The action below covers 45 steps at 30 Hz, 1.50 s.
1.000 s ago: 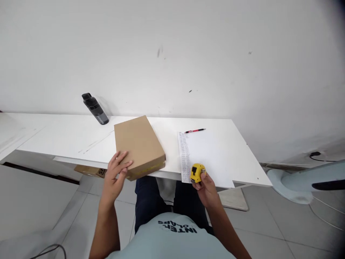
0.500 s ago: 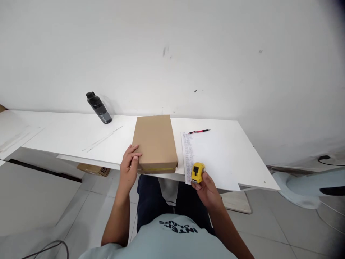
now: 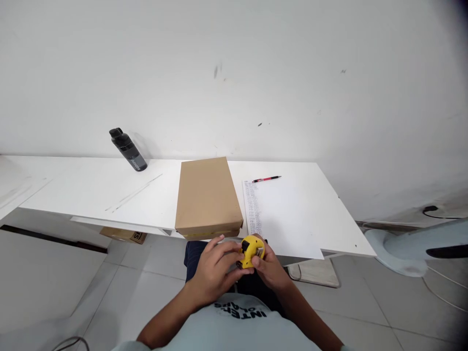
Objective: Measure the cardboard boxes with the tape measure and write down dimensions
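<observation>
A small yellow tape measure (image 3: pixel 250 250) is held in front of my lap, just below the table's front edge. My right hand (image 3: pixel 271 266) wraps around it from the right. My left hand (image 3: pixel 215 268) pinches it from the left, fingers closed on its black end. A plain brown cardboard box (image 3: pixel 207 197) lies flat on the white table (image 3: pixel 91 187), its near end at the table's front edge, just above both hands. Neither hand touches the box.
A sheet of paper with a printed column (image 3: pixel 281 217) lies right of the box, a red pen (image 3: pixel 266 179) beyond it. A black bottle (image 3: pixel 127 149) stands at the back left by the wall. A pale fan base (image 3: pixel 405 243) sits on the floor at right.
My left hand let go of the box, now straightened lengthwise, and came to the tape measure. My right hand carried the tape measure left and down off the paper.
</observation>
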Tool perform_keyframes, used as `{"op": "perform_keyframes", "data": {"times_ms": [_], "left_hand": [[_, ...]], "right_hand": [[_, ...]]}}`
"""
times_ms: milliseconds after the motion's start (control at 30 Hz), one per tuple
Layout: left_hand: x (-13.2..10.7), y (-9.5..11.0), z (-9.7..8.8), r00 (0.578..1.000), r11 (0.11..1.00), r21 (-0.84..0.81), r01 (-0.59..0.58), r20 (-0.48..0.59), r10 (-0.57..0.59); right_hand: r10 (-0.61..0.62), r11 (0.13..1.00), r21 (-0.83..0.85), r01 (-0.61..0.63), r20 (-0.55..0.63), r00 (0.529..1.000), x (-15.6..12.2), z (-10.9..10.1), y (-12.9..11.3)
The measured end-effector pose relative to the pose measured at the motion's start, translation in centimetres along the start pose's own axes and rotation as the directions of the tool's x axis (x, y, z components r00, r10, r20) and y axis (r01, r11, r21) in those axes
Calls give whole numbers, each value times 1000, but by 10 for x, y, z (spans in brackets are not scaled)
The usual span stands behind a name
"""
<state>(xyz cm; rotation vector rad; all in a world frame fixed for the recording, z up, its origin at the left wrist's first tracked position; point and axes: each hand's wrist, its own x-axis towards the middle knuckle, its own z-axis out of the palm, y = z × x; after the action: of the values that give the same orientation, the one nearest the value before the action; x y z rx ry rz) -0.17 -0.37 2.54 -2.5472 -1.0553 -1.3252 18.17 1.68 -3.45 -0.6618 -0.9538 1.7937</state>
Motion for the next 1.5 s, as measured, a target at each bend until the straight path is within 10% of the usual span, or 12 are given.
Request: {"op": "perform_keyframes", "data": {"times_ms": [367, 600, 833, 1033, 1267, 1500], "left_hand": [[-19, -30, -53, 989, 985, -97, 141, 55, -136], [-12, -13, -33, 996, 998, 30, -48, 77, 46], [-27, -46, -59, 987, 945, 315, 86, -155, -38], [-59, -85, -107, 723, 843, 105, 527, -577, -380], [-44, -97, -85, 549, 744, -272, 610, -532, -644], [-26, -109, -57, 671, 800, -315, 510, -435, -600]], "right_hand": [[-117, 968, -243, 67, -199, 973, -2, -3, -8], [24, 964, -263, -38, -57, 998, 1, 13, -16], [-40, 956, -291, -24, -211, 977, -4, 6, -19], [-308, 949, -219, 225, -516, 799, 8, -51, -56], [-573, 818, -300, 490, -486, 659, 45, -55, -79], [-592, 789, -439, 429, -355, 724, 66, -26, -54]]}}
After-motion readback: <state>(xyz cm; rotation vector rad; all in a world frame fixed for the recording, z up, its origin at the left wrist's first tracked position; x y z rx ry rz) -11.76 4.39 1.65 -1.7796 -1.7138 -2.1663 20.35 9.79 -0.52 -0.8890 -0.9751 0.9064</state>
